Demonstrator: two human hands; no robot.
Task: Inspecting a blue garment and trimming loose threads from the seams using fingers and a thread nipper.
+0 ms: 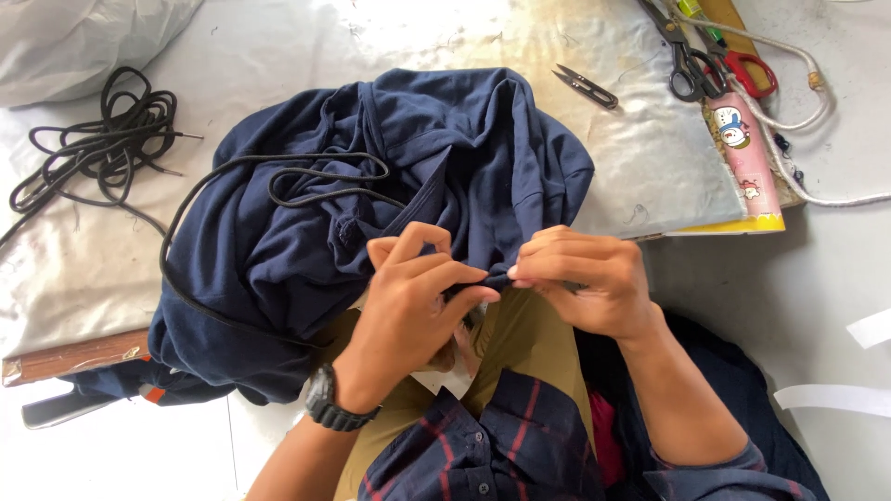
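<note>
We note a bundled navy blue knit garment (371, 204) heaped across the lap and the near edge of the desk (650, 158), its hem drawn toward the body. Left hand (408, 297) pinches a fold of the hem between thumb and fingers, closed tight on the cloth; a black wristwatch (332, 401) sits on that wrist. Right hand (587, 278) grips the same edge just beside it, fingers curled shut on the fabric, the fingertips of the two nearly touching. A black round drawstring cord (278, 176) loops over the top of the garment and trails down its left side. Beyond, to the left, a loose tangle of black cords (102, 139) lies on the desk, well apart from the garment. Upper right: small grey thread snips (587, 86) just beside the garment; farther off, black-handled scissors (689, 67), red-handled scissors (748, 67), a pink patterned flat case (742, 148), a white cord (798, 111). We see khaki trousers (520, 339) under the hands.
</note>
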